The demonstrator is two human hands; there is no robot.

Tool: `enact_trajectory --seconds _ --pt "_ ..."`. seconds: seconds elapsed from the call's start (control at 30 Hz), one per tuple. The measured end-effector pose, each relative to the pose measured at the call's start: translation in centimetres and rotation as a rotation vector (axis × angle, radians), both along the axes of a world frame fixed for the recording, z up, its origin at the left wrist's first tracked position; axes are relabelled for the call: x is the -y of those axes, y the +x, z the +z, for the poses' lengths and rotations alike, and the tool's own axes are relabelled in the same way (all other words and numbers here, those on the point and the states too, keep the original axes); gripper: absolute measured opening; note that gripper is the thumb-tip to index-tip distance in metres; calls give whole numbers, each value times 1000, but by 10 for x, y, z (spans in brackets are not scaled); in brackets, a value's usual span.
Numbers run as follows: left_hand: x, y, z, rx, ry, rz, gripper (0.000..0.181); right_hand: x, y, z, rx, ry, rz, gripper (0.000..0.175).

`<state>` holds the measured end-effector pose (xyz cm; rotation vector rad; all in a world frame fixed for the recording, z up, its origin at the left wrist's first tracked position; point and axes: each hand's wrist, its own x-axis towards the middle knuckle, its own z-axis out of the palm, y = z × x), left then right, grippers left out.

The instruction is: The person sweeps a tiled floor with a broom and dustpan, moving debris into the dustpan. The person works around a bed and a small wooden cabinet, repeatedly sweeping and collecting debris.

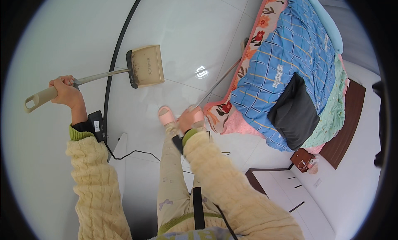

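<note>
My left hand (pixel 67 90) grips the handle of a long-handled dustpan (pixel 146 67) near its beige plastic grip (pixel 40 99). The beige pan has a dark comb-toothed back edge, bears writing, and shows dark specks of dirt inside. In front of my feet, my right hand (pixel 186 119), slightly blurred, is closed around a thin metal pole (pixel 214 86). That pole slants away to the edge of the bed, where a brownish head (pixel 244 46) partly shows. The bed's overhanging cover hides the rest of the head, so its exact kind is unclear.
On the right stands a bed with a blue checked quilt (pixel 264 75) and a dark pillow (pixel 293 115). My pink slippers (pixel 167 115) rest on pale floor tiles (pixel 186 31). A black cable (pixel 133 151) hangs from my left wrist device. White drawers (pixel 279 184) stand at lower right.
</note>
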<state>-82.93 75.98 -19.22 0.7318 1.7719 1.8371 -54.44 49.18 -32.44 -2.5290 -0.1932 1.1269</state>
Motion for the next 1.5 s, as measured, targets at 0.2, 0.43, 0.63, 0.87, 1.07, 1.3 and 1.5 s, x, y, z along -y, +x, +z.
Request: enact_trajectory --seconds 0.2,0.43,0.63,0.87,1.07,1.3,1.5 --pt "1 -2 -4 -11 -11 -8 13 -6 -102 97 -349 -44 -305 32" --pt "0 0 0 27 20 -8 14 -24 -126 188 -605 60 -765 19" --pt "1 1 0 -16 5 -43 15 -54 -146 209 -516 189 -1003 19" --pt "3 0 6 30 2 -38 16 -26 -133 101 -374 187 -1030 21" --pt "2 0 -1 -36 36 -101 20 4 -101 -43 -760 -60 -1195 21" --pt "15 -31 -10 -16 -59 -266 29 39 -58 -200 -748 222 -913 26" --pt "14 -40 -2 8 -22 -328 24 35 40 -273 -507 197 -805 26"
